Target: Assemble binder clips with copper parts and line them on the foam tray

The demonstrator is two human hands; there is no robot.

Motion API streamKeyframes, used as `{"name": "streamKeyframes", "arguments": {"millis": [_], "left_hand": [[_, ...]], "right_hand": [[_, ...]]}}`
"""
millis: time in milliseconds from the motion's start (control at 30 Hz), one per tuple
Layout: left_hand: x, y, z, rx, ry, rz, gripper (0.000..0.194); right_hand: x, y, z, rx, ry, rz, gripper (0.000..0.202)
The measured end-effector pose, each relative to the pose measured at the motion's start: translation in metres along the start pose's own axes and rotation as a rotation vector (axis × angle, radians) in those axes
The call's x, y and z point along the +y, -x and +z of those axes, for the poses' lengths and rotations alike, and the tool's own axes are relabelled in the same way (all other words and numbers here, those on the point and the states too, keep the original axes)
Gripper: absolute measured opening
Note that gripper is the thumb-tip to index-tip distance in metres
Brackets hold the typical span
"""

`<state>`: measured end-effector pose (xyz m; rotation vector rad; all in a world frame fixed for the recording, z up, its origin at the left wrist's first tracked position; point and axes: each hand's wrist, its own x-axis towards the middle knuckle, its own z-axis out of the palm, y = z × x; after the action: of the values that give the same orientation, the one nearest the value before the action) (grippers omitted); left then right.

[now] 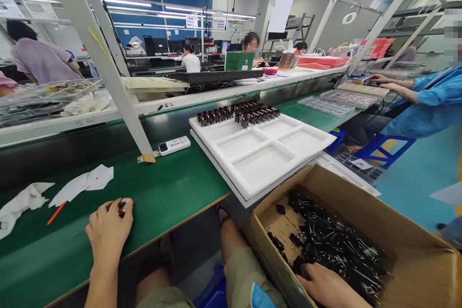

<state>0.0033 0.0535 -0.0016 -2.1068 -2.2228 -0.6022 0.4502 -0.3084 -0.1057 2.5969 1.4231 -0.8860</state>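
My left hand [107, 228] rests over the green bench, its fingers closed on a small round metallic piece [123, 205] with a dark centre. Inside an open cardboard box [415, 269] at lower right, my right hand [327, 285] reaches among a heap of black binder clips [335, 236] with wire handles. Its fingertips touch the near side of the heap and are partly hidden, so their grip is unclear. On the white foam tray [267, 154], rows of black clips with copper-coloured parts [238, 113] stand along the far side.
White cloths [84, 184] and an orange stick [57, 213] lie at left on the bench. A white handheld device [174, 146] sits beside a slanted white post [124, 91]. At right, a co-worker in blue [433, 101] handles parts near clear trays [327, 106].
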Motion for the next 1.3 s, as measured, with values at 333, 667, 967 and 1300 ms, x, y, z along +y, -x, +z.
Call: {"name": "streamKeyframes", "arguments": {"millis": [333, 667, 967, 1300], "left_hand": [[0.002, -0.001, -0.008, -0.046, 0.496, -0.151, 0.046], [0.044, 0.027, -0.006, -0.292, 1.424, -0.093, 0.067], [0.049, 0.031, 0.002, -0.275, 1.564, -0.096, 0.056], [0.050, 0.035, 0.003, -0.308, 1.607, -0.120, 0.046]], "right_hand": [[0.019, 0.004, -0.058, 0.612, -0.774, 0.067, 0.064], [-0.165, 0.049, -0.098, 0.020, -0.936, -0.580, 0.061], [-0.321, -0.074, -0.100, 0.003, -1.055, -0.963, 0.052], [-0.336, -0.126, -0.096, -0.159, -1.027, -0.989, 0.064]]}}
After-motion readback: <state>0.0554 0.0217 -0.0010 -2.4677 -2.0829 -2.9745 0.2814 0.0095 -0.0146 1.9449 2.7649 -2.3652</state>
